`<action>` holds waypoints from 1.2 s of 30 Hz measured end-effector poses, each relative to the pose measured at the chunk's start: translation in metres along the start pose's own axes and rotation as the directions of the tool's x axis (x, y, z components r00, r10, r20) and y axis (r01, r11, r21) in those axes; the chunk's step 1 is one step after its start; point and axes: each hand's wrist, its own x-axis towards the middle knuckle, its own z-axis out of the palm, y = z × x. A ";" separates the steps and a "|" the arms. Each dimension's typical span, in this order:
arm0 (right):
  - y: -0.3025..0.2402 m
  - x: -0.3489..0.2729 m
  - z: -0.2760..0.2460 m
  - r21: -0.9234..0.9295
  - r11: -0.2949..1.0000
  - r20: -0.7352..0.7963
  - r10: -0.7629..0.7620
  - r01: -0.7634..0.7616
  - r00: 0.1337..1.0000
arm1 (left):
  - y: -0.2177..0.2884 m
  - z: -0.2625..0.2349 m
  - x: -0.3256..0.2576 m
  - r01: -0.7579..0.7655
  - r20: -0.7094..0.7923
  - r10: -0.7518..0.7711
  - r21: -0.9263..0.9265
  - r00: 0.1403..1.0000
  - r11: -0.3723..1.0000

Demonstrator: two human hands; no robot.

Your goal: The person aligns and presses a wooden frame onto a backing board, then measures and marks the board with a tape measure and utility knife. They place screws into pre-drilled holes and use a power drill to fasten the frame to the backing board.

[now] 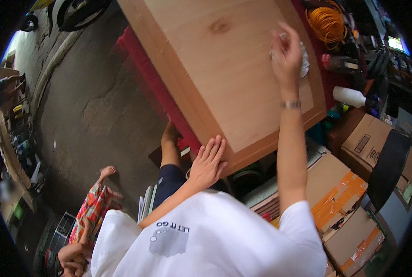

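Note:
A wooden panel (pixel 243 69), pale in the middle with a darker brown border, lies on a red cloth (pixel 146 74). My left hand (pixel 208 161) rests flat on the panel's near corner, fingers stretched out. Over the panel's right side, my right hand (pixel 286 57) has its fingers curled around a crumpled white cloth (pixel 304 60). Part of that cloth shows beyond the hand and the rest is hidden by it. Whether the cloth touches the wood is hard to make out.
An orange coil of cord (pixel 326 23) and a white bottle (pixel 349 96) stand past the panel's right edge. Taped cardboard boxes (pixel 339 194) are stacked at the near right. A person in patterned clothing (pixel 93 203) sits at the lower left. Concrete floor (pixel 95 101) spreads to the left.

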 end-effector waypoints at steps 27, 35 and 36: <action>-0.037 -0.104 0.007 0.172 0.975 0.211 0.106 -0.143 0.972 | -0.012 0.002 -0.002 -0.076 -0.027 0.072 -0.219 0.997 0.973; -0.088 -0.358 -0.054 -0.249 0.912 0.347 0.398 -0.326 0.849 | -0.048 -0.008 -0.022 -0.209 -0.476 -0.018 -0.419 0.879 0.884; -0.088 -0.372 -0.054 -0.289 0.902 0.396 0.418 -0.322 0.817 | -0.046 -0.007 -0.038 -0.083 -0.449 -0.128 -0.421 0.884 0.903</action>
